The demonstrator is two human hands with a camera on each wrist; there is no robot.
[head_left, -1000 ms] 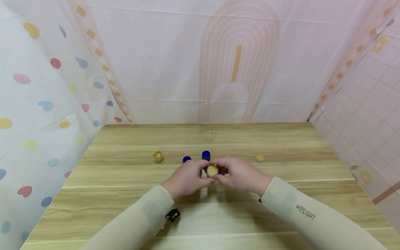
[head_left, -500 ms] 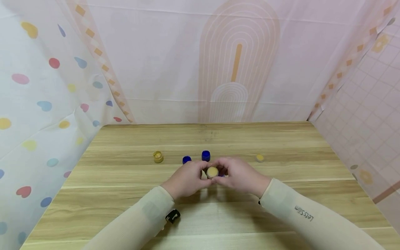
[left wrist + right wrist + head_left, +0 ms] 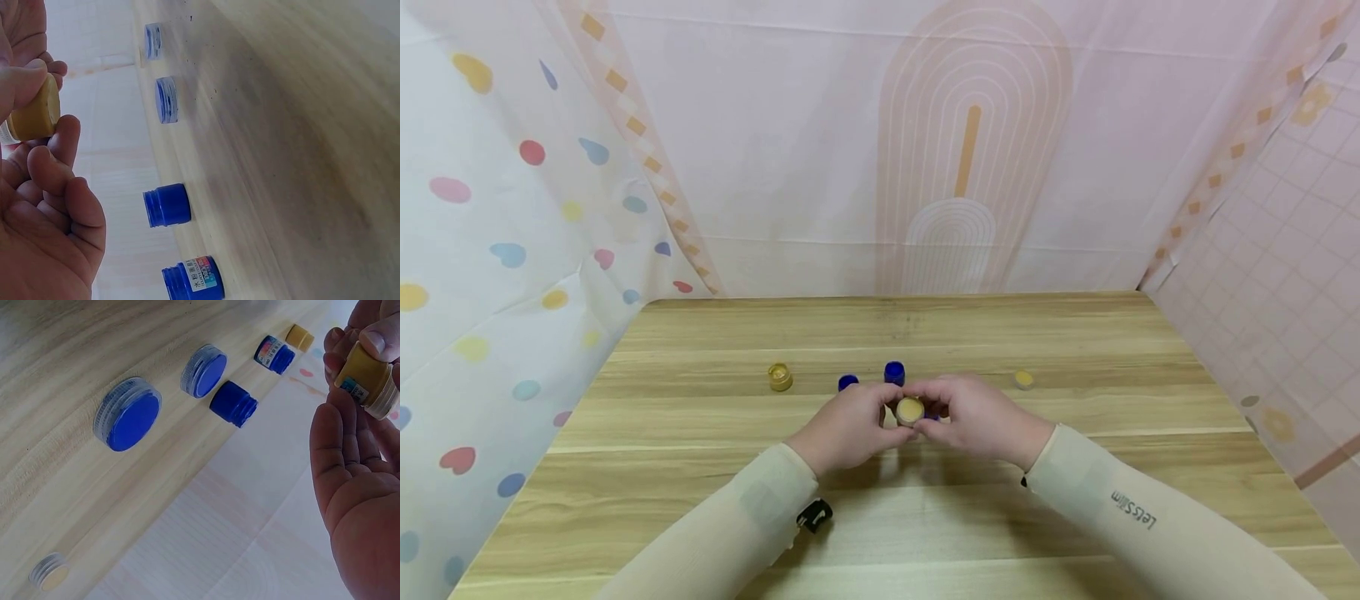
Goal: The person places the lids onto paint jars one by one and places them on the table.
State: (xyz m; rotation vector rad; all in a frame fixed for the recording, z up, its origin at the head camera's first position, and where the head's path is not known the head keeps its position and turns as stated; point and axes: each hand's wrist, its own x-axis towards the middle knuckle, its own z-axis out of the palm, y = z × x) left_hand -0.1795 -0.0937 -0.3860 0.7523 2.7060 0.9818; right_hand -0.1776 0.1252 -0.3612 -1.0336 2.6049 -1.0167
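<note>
Above the middle of the table, a small yellow paint jar with a clear lid is held between both hands. My left hand pinches it from the left with thumb and fingers. From the right, my right hand pinches its lidded end, thumb toward me in the head view. The jar's yellow body shows in the left wrist view. Just beyond the hands stand two uncapped blue paint jars, one partly hidden by the left hand. Two clear lids with blue paint, one a blue lid, lie near the right hand.
An open yellow paint jar stands to the left on the wooden table. To the right lies a clear lid with yellow paint. Patterned cloth hangs behind the table and at both sides.
My right hand and forearm shift very slightly and return to about the same place. The left hand keeps hold of the yellow paint jar; the things on the table stay put.
</note>
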